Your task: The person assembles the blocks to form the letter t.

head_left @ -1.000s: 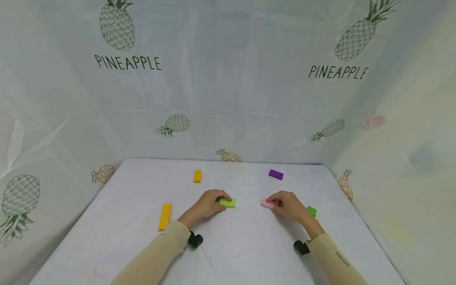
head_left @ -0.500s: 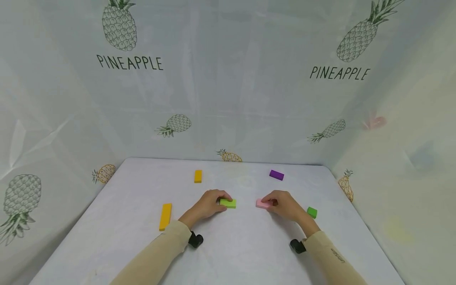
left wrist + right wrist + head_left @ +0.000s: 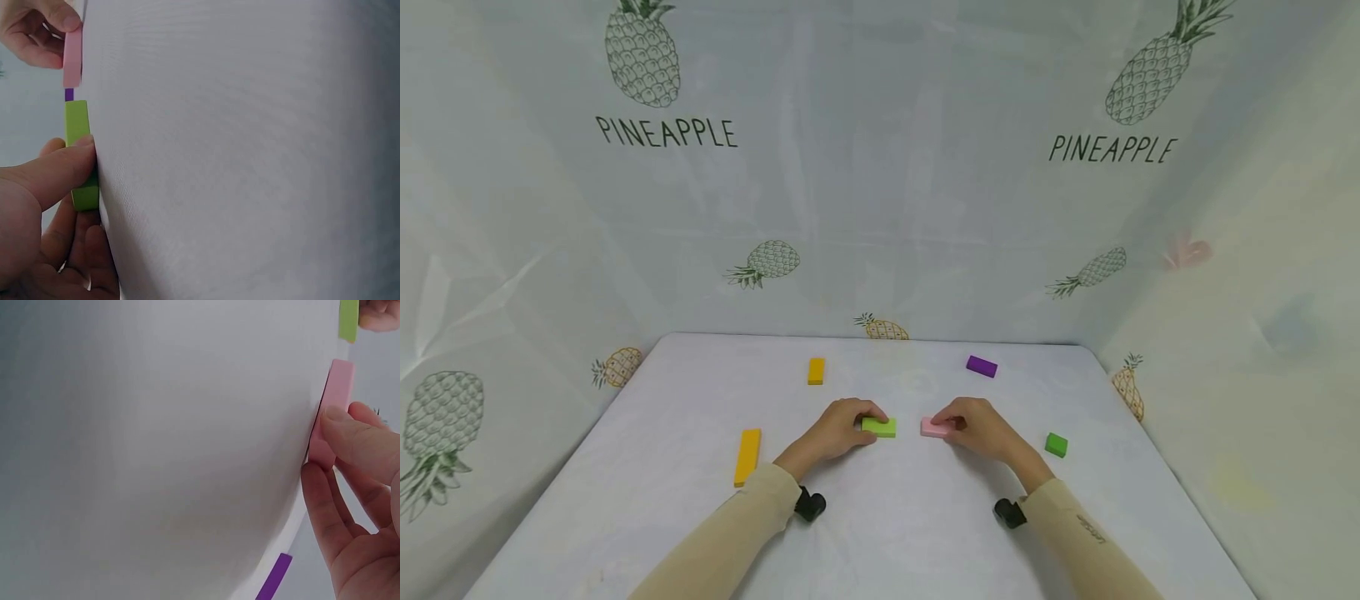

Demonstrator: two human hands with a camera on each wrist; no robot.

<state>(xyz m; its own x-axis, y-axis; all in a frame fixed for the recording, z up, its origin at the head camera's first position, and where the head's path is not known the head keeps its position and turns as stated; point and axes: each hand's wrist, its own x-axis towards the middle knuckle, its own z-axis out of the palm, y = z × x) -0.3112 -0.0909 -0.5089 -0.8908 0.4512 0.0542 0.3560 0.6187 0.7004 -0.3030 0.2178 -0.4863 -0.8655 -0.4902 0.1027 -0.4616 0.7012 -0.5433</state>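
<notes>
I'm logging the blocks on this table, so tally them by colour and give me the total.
Orange blocks: 2, a far one and a near one
Light green block: 1, in the left hand
Pink block: 1, in the right hand
Purple block: 1
Darker green block: 1
Total: 6

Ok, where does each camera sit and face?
Head: head-worn, facing forward and down at the tabletop; left hand, right hand, sleeves show.
Left wrist: wrist-worn, facing the lime-green block pinched by the left hand.
Right wrist: wrist-worn, facing the pink block pinched by the right hand.
Both wrist views share both blocks and both hands.
</notes>
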